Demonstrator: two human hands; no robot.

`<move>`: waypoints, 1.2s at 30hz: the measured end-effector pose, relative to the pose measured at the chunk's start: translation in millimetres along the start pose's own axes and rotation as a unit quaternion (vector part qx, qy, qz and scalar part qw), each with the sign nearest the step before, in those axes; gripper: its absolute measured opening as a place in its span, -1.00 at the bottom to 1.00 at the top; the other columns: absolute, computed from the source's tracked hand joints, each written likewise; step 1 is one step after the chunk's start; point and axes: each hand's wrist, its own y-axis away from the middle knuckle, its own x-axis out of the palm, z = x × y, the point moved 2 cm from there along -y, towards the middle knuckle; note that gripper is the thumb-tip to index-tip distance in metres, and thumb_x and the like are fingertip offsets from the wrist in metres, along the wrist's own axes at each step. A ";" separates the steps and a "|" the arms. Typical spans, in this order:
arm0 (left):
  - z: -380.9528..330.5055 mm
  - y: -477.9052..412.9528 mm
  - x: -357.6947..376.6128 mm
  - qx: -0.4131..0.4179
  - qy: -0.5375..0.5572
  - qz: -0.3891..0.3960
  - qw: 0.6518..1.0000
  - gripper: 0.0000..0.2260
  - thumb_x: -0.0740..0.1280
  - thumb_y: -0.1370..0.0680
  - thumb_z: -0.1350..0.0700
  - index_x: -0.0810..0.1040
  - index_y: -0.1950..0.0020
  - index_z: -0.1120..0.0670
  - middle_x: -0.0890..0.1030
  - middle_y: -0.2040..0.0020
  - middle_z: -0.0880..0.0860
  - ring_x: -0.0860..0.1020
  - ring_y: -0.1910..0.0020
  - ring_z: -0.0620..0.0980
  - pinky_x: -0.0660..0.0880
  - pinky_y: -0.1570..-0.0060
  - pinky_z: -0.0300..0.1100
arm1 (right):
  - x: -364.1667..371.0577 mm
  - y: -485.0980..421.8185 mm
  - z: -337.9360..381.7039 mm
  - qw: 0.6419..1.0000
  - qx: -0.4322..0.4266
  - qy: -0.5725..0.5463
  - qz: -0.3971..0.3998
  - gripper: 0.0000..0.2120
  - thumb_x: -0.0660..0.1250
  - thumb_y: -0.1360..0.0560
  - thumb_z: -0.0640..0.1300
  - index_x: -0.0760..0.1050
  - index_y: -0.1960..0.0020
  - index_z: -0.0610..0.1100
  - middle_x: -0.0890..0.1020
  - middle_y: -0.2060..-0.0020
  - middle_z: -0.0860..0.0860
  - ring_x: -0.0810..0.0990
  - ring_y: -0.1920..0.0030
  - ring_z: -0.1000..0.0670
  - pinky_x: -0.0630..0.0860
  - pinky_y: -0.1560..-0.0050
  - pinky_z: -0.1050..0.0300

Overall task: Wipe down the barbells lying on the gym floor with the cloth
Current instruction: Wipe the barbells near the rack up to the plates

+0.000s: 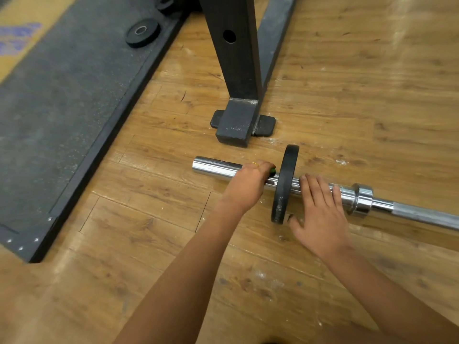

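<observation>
A chrome barbell (213, 166) lies on the wooden floor, its sleeve end pointing left and its shaft running off to the right. One black weight plate (284, 184) stands on the sleeve. My left hand (247, 184) curls over the sleeve just left of the plate, and a bit of green cloth (272, 171) shows under its fingers. My right hand (320, 212) lies flat with straight fingers on the sleeve just right of the plate, its thumb near the plate's lower edge.
A black steel rack post and foot (236, 122) stand just behind the barbell's end. A dark rubber mat (62, 115) covers the floor at the left, with a small black plate (142, 32) on it. Wooden floor lies in front and to the right.
</observation>
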 end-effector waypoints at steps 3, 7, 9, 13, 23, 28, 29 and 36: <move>27.5 -1.9 -10.3 -0.115 0.009 -0.017 0.993 -0.72 0.22 -0.66 0.27 0.54 -0.34 0.12 0.65 -0.09 0.15 0.61 -0.01 0.08 0.59 -0.03 -0.08 | -0.3 2.7 -1.1 1.000 -0.004 -0.001 0.005 -0.15 0.09 -0.46 0.16 -0.06 -0.64 -0.17 0.01 -0.62 -0.10 -0.15 -0.62 -0.08 -0.31 -0.56 -0.05; 25.5 16.1 -7.0 -0.105 -0.006 -0.079 0.991 -0.70 0.22 -0.62 0.34 0.56 -0.32 0.15 0.60 -0.20 0.14 0.52 -0.18 0.12 0.52 -0.11 -0.03 | 3.3 7.8 4.0 1.000 0.007 0.006 0.008 -0.14 0.14 -0.47 0.17 -0.04 -0.63 -0.18 0.03 -0.62 -0.11 -0.13 -0.62 -0.09 -0.25 -0.56 -0.10; 7.4 24.6 3.6 -0.047 0.005 -0.067 0.997 -0.67 0.26 -0.59 0.35 0.55 -0.34 0.15 0.58 -0.25 0.12 0.49 -0.24 0.11 0.46 -0.20 -0.05 | 5.5 11.8 5.8 1.000 0.009 0.009 0.012 -0.13 0.15 -0.47 0.17 -0.06 -0.63 -0.18 0.02 -0.62 -0.11 -0.15 -0.62 -0.10 -0.22 -0.57 -0.13; 7.1 19.0 -3.0 -0.009 -0.001 -0.051 0.999 -0.68 0.27 -0.61 0.33 0.54 -0.36 0.16 0.59 -0.26 0.13 0.52 -0.22 0.09 0.45 -0.25 -0.08 | 4.1 13.3 3.5 1.000 -0.004 0.011 0.017 -0.12 0.14 -0.46 0.16 -0.09 -0.64 -0.17 -0.02 -0.62 -0.11 -0.16 -0.62 -0.10 -0.27 -0.56 -0.10; 67.8 -8.3 -21.7 -0.210 -0.019 -0.147 0.966 -0.71 0.17 -0.59 0.42 0.60 -0.21 0.25 0.64 -0.05 0.22 0.57 -0.04 0.17 0.42 0.07 -0.12 | -10.6 -6.7 -4.0 0.999 -0.002 -0.010 0.036 -0.15 0.14 -0.53 0.17 -0.21 -0.64 -0.12 -0.11 -0.63 -0.06 -0.22 -0.61 -0.06 -0.35 -0.54 -0.06; 49.6 -11.9 -20.1 -0.222 -0.016 -0.102 0.970 -0.73 0.21 -0.63 0.34 0.55 -0.27 0.16 0.62 -0.08 0.20 0.57 -0.02 0.11 0.50 0.08 -0.12 | -13.3 -13.7 -4.3 0.999 0.005 -0.016 0.034 -0.13 0.03 -0.45 0.20 -0.15 -0.64 -0.13 -0.06 -0.63 -0.07 -0.17 -0.61 -0.07 -0.36 -0.54 -0.07; 32.5 -4.4 -11.9 -0.180 -0.004 -0.094 0.979 -0.74 0.23 -0.63 0.31 0.55 -0.29 0.14 0.61 -0.14 0.19 0.57 -0.08 0.09 0.56 -0.06 -0.10 | -12.6 -14.4 -3.4 0.999 0.006 -0.016 0.031 -0.13 0.03 -0.44 0.20 -0.14 -0.64 -0.13 -0.04 -0.63 -0.07 -0.16 -0.61 -0.08 -0.37 -0.54 -0.06; 8.6 15.2 19.2 -0.041 0.042 -0.102 0.993 -0.58 0.26 -0.62 0.36 0.44 -0.46 0.09 0.41 -0.49 0.10 0.20 -0.57 0.05 0.29 -0.45 0.01 | -14.8 -18.6 -6.7 0.999 0.000 -0.014 0.034 -0.12 0.20 -0.53 0.16 -0.19 -0.64 -0.13 -0.09 -0.63 -0.06 -0.20 -0.61 -0.07 -0.41 -0.52 -0.03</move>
